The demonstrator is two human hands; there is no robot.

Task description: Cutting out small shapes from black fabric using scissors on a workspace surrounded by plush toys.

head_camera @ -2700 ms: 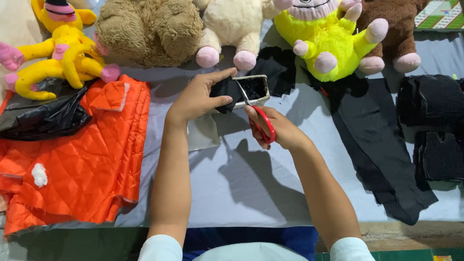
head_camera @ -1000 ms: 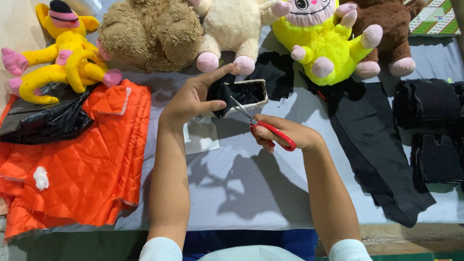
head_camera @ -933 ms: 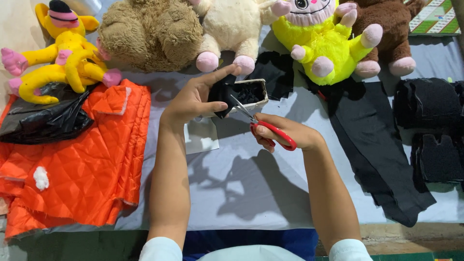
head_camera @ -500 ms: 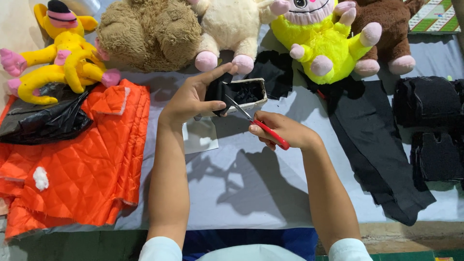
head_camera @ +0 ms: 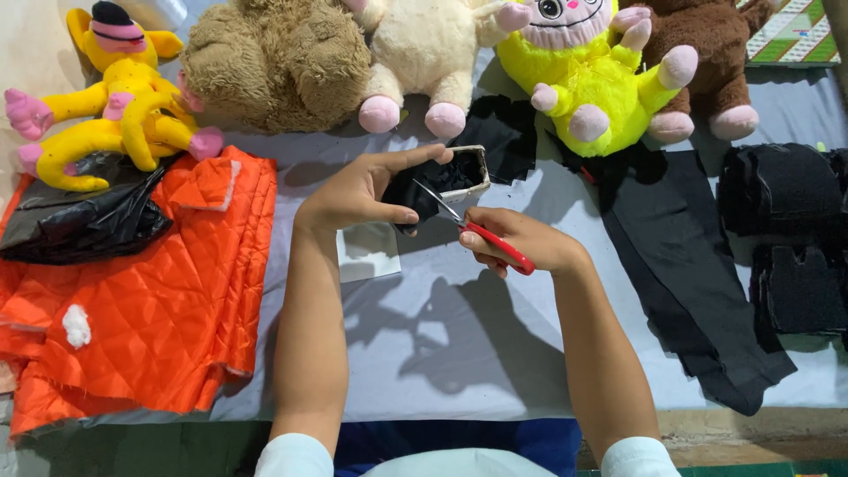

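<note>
Near the bench's far edge, the left hand point(head_camera: 358, 190) grasps a black fabric piece point(head_camera: 435, 181) backed by a pale card. The right hand point(head_camera: 517, 240) grips red-handled scissors point(head_camera: 477, 228), whose blade tips vanish against the dark cloth, so the cut itself is hard to make out.

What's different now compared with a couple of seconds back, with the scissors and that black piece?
The right hand has brought the red-handled scissors back up from a flatter, outward-pointing angle, so the blades meet the black fabric piece again. The left hand kept its grip on that piece with its pale template, shifting only slightly. The stuffed toys, orange quilted cloth and black fabric strip lie as before.
</note>
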